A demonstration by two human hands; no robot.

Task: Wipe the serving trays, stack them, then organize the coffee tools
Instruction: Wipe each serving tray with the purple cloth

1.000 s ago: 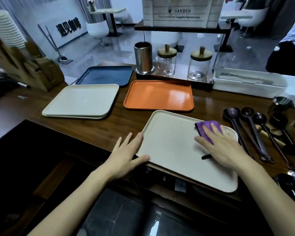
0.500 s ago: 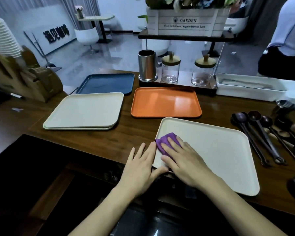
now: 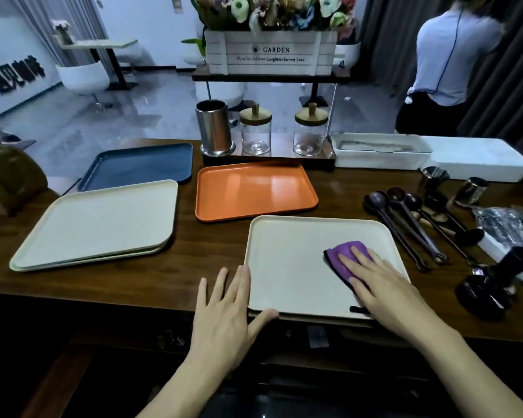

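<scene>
Far left, the stacked cream trays (image 3: 97, 224), the lower one barely peeking out. Now the left hand (image 3: 224, 312) lies flat, fingers straight, thumb against the front tray (image 3: 290, 260). On it, the right hand (image 3: 381, 285) presses flat on the purple cloth (image 3: 343, 253), half covering it. The coffee spoons (image 3: 405, 224) sit beyond, dark and blurry.

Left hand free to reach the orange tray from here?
Probably yes: the left hand lies flat, gripping nothing, and only bare counter lies between it and the orange tray.
</scene>
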